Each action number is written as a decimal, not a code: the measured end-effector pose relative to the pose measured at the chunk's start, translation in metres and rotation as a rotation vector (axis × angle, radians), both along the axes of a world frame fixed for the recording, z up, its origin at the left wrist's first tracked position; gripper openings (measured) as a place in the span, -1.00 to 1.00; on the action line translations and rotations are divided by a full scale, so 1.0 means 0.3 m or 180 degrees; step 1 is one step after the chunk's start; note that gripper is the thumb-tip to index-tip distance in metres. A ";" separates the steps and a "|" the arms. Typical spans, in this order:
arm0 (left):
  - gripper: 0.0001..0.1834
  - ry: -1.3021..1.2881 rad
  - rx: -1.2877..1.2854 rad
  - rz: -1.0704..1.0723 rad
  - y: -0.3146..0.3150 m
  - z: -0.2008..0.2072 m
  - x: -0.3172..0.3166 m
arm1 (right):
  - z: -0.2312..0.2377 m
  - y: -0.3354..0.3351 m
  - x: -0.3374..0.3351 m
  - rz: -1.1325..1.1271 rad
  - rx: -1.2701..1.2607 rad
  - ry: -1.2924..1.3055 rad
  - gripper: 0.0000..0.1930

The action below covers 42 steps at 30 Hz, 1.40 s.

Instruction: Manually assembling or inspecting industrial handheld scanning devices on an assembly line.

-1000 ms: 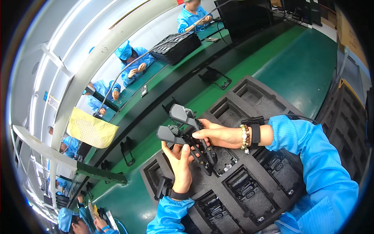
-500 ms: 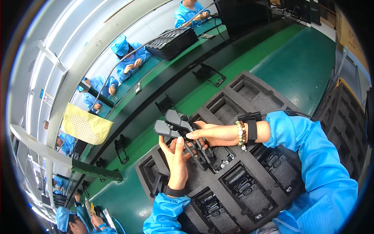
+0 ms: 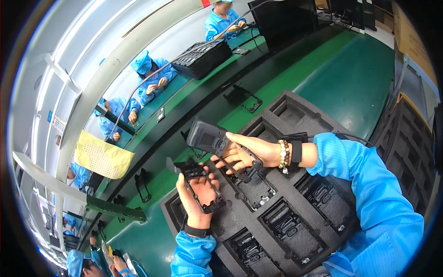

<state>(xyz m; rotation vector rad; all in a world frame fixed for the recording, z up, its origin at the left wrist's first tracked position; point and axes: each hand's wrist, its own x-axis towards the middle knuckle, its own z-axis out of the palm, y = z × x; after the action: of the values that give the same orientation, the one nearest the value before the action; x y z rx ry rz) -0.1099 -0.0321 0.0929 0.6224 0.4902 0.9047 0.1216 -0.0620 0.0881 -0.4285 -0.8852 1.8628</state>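
My left hand (image 3: pixel 197 213) holds a black rectangular device frame (image 3: pixel 208 207) from below, its open middle showing my palm. In my right hand (image 3: pixel 260 150) is a second black device frame with a thick grey-black head (image 3: pixel 208 137), gripped between thumb and fingers and tilted. The two pieces are apart, both above the dark foam tray (image 3: pixel 250 219). Several black housings (image 3: pixel 291 226) sit in the tray's compartments. One more frame (image 3: pixel 263 199) lies in the tray just below my right hand, partly covered by the held piece.
Beyond the tray runs a dark conveyor belt with black frames (image 3: pixel 244 98) on it. A black crate (image 3: pixel 200 60) stands across the belt, where co-workers in blue sit. A yellow cloth (image 3: pixel 104 154) hangs at left. Stacked foam trays (image 3: pixel 406 157) stand at right.
The two frames, held together before, are now separated. The left one has moved down and lies flatter over my palm; the right one has turned, showing its head's other face.
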 end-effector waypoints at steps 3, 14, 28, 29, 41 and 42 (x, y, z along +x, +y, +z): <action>-0.42 0.0233 0.0306 0.0119 0.009 0.006 -0.019 | 0.015 0.004 0.014 -0.0395 0.0059 -0.0186 -0.42; -0.77 0.0917 0.1047 0.1105 0.035 -0.066 -0.012 | -0.015 0.011 0.029 -0.1199 -0.0089 -0.0549 -0.63; -0.72 0.1088 0.1262 0.1437 -0.001 -0.047 0.021 | -0.014 0.002 0.022 -0.1315 -0.0364 -0.0733 -0.73; -0.72 0.1089 0.1262 0.1439 0.000 -0.048 0.020 | -0.014 0.002 0.022 -0.1308 -0.0350 -0.0752 -0.73; -0.68 0.1290 0.1144 0.1417 -0.008 -0.052 0.024 | -0.034 0.020 0.050 -0.1059 -0.0149 -0.0394 -0.71; -0.66 0.1057 0.1109 0.1172 -0.001 -0.055 0.014 | -0.031 0.023 0.057 -0.0745 0.0025 -0.0043 -0.69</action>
<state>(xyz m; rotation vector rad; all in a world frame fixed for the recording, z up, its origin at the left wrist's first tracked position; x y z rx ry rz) -0.1058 -0.0324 0.0765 1.0308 0.7696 1.2578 0.1388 -0.0550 0.0787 -0.5178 -0.8148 1.6433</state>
